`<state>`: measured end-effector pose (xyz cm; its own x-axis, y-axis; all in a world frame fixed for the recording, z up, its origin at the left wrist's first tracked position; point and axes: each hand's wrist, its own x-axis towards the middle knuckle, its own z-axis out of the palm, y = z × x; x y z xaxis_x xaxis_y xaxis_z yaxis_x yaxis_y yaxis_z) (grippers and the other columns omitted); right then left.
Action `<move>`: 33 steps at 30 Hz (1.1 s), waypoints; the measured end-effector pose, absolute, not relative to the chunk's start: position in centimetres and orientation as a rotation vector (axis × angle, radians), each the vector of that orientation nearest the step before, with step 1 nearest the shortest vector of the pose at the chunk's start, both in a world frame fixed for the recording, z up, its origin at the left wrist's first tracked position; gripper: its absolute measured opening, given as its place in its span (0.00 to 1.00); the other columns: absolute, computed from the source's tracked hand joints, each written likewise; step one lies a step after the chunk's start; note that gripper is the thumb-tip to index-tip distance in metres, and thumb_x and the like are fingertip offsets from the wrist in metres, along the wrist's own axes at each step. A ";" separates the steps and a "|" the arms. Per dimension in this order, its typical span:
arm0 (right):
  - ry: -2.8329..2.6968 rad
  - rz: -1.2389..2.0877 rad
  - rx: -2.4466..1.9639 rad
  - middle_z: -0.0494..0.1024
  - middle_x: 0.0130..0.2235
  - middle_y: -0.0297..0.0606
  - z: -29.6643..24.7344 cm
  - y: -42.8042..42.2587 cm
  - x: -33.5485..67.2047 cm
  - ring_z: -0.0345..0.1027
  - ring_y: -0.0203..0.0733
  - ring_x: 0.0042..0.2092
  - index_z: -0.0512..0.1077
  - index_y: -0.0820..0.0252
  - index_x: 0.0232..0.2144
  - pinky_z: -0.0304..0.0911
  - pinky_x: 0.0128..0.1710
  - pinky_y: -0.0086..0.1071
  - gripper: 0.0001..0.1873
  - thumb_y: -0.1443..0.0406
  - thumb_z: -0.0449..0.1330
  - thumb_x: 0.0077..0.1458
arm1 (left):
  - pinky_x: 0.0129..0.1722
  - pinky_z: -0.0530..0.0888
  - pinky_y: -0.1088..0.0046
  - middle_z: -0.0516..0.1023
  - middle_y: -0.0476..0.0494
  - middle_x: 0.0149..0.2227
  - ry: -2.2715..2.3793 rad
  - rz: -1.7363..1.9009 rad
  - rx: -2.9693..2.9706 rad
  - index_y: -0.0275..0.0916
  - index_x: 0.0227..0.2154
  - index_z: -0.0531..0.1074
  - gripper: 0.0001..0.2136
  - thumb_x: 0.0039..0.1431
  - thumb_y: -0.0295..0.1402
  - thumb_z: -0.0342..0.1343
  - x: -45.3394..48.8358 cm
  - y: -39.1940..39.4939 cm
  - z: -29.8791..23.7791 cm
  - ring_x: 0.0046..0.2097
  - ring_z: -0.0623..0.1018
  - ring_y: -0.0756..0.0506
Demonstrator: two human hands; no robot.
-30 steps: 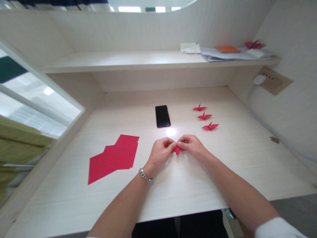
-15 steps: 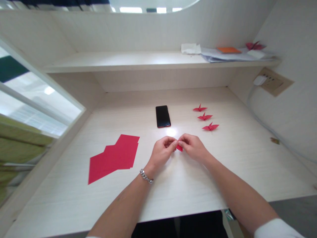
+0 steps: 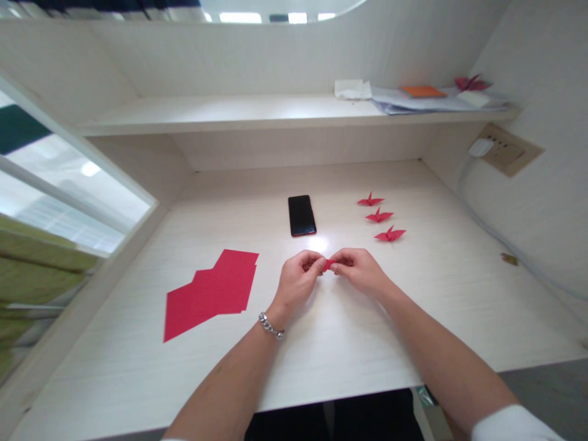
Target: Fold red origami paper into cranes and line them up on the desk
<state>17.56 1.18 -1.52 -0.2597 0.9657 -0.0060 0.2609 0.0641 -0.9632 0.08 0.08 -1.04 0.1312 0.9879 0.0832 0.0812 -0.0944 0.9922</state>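
A small folded piece of red paper (image 3: 327,264) is pinched between my two hands just above the white desk (image 3: 321,343). My left hand (image 3: 298,280), with a metal bracelet at the wrist, grips its left end with curled fingers. My right hand (image 3: 361,271) grips the right end the same way. Most of the paper is hidden by my fingertips. To the left lies a fanned stack of flat red paper sheets (image 3: 212,290). Three finished red paper cranes (image 3: 379,215) stand in a row behind my right hand.
A black phone (image 3: 301,215) lies face up behind my hands. The shelf (image 3: 229,113) above the desk carries white papers (image 3: 413,101), an orange pad (image 3: 422,91) and another red crane (image 3: 472,82). A wall socket with a white plug (image 3: 481,147) sits on the right.
The red paper hung down below my fingers as a visible point; now it is turned up and nearly hidden between the fingertips. Both hands have shifted slightly away from me.
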 end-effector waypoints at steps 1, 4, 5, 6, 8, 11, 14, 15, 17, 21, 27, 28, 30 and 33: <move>-1.603 1.225 -1.236 0.79 0.30 0.37 -1.5 1.2 17.6 0.71 0.40 0.32 0.77 0.60 0.31 0.66 0.33 0.33 0.06 0.64 0.63 0.49 | 0.33 0.74 0.73 0.78 0.44 0.29 1.132 1.146 1.373 0.34 0.31 0.75 0.10 0.55 0.38 0.60 0.1 0.1 -1.0 0.31 0.76 0.49; -1.459 1.182 -1.195 0.79 0.32 0.38 -1.5 1.3 17.3 0.71 0.39 0.31 0.76 0.60 0.34 0.67 0.33 0.33 0.09 0.63 0.64 0.49 | 0.35 0.76 0.70 0.79 0.43 0.30 1.046 1.172 1.189 0.34 0.32 0.74 0.11 0.53 0.38 0.63 0.2 0.1 -0.8 0.33 0.78 0.47; -1.401 1.166 -1.181 0.79 0.31 0.37 -1.5 1.3 17.2 0.72 0.39 0.31 0.75 0.60 0.36 0.67 0.32 0.33 0.11 0.63 0.65 0.48 | 0.36 0.76 0.69 0.79 0.43 0.31 0.996 1.164 1.118 0.34 0.32 0.74 0.11 0.52 0.38 0.63 0.2 0.0 -0.8 0.33 0.79 0.47; -1.344 1.157 -1.163 0.79 0.31 0.37 -1.6 1.3 17.1 0.72 0.40 0.32 0.74 0.60 0.37 0.68 0.33 0.34 0.13 0.63 0.66 0.47 | 0.38 0.77 0.68 0.79 0.42 0.31 0.946 1.151 1.050 0.34 0.33 0.74 0.12 0.52 0.38 0.64 0.3 0.0 -0.8 0.34 0.80 0.46; -1.236 1.162 -1.111 0.79 0.32 0.37 -1.6 1.3 16.9 0.74 0.41 0.34 0.72 0.59 0.39 0.69 0.35 0.34 0.17 0.63 0.68 0.45 | 0.39 0.77 0.66 0.80 0.42 0.31 0.874 1.123 0.954 0.34 0.33 0.74 0.12 0.51 0.37 0.65 0.4 -0.1 -0.8 0.35 0.80 0.45; -1.140 1.178 -1.054 0.79 0.33 0.36 -1.5 1.3 16.7 0.75 0.42 0.36 0.70 0.58 0.37 0.71 0.37 0.35 0.19 0.63 0.70 0.42 | 0.41 0.76 0.66 0.80 0.41 0.32 0.850 1.111 0.945 0.33 0.32 0.76 0.11 0.50 0.36 0.66 0.4 -0.2 -1.0 0.36 0.80 0.45; -1.220 1.190 -1.075 0.78 0.30 0.36 -1.4 1.1 16.5 0.74 0.41 0.33 0.72 0.59 0.31 0.71 0.34 0.34 0.13 0.60 0.69 0.44 | 0.42 0.76 0.67 0.81 0.39 0.34 0.889 1.126 1.026 0.33 0.33 0.77 0.11 0.49 0.35 0.67 0.4 -0.1 -1.2 0.37 0.80 0.45; -1.255 1.200 -1.086 0.79 0.30 0.37 -1.4 1.1 16.5 0.74 0.41 0.32 0.73 0.60 0.31 0.70 0.34 0.35 0.12 0.59 0.68 0.46 | 0.42 0.76 0.67 0.81 0.39 0.34 0.908 1.131 1.049 0.34 0.34 0.77 0.11 0.49 0.35 0.67 0.4 -0.1 -1.3 0.37 0.80 0.45; -1.288 1.217 -1.107 0.80 0.31 0.38 -1.3 1.1 16.5 0.74 0.42 0.33 0.76 0.60 0.32 0.71 0.35 0.36 0.13 0.57 0.66 0.48 | 0.42 0.76 0.67 0.82 0.39 0.35 0.949 1.137 1.090 0.34 0.35 0.78 0.12 0.49 0.36 0.67 0.4 0.0 -1.3 0.37 0.80 0.45; -1.290 1.233 -1.130 0.81 0.37 0.41 -1.3 1.1 16.6 0.75 0.45 0.39 0.77 0.61 0.35 0.70 0.42 0.38 0.16 0.59 0.69 0.43 | 0.41 0.76 0.67 0.82 0.39 0.35 1.046 1.163 1.166 0.34 0.35 0.79 0.13 0.48 0.36 0.67 0.4 0.1 -1.0 0.36 0.80 0.45; -1.249 1.254 -1.125 0.82 0.37 0.42 -1.2 1.0 16.4 0.76 0.46 0.39 0.77 0.61 0.34 0.69 0.44 0.39 0.15 0.60 0.69 0.43 | 0.40 0.77 0.66 0.82 0.38 0.36 1.094 1.180 1.195 0.34 0.35 0.79 0.13 0.48 0.37 0.66 0.3 0.1 -1.1 0.36 0.80 0.44; -1.241 1.242 -1.133 0.82 0.36 0.42 -1.1 0.9 16.4 0.76 0.46 0.39 0.77 0.61 0.34 0.69 0.44 0.39 0.15 0.59 0.69 0.43 | 0.41 0.77 0.66 0.82 0.38 0.36 1.097 1.188 1.200 0.34 0.35 0.79 0.13 0.48 0.37 0.66 0.3 0.1 -1.1 0.36 0.80 0.44; -1.221 1.223 -1.146 0.82 0.35 0.42 -0.9 0.9 16.3 0.76 0.46 0.39 0.77 0.61 0.32 0.70 0.44 0.39 0.15 0.59 0.70 0.42 | 0.41 0.77 0.65 0.82 0.39 0.36 1.100 1.205 1.208 0.34 0.35 0.79 0.13 0.48 0.37 0.66 0.3 0.1 -1.2 0.37 0.80 0.44; -1.173 1.211 -1.137 0.81 0.34 0.41 -0.9 0.8 16.1 0.75 0.45 0.37 0.76 0.62 0.31 0.70 0.42 0.39 0.15 0.59 0.71 0.41 | 0.42 0.77 0.66 0.81 0.39 0.36 1.092 1.237 1.202 0.34 0.35 0.78 0.13 0.49 0.37 0.66 0.5 0.2 -1.2 0.37 0.80 0.44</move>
<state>16.12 0.83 -0.91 0.0056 0.9994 0.0342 -0.0665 0.0345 -0.9972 0.46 0.16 -1.23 0.0499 0.9979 0.0421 -0.0819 -0.0379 0.9959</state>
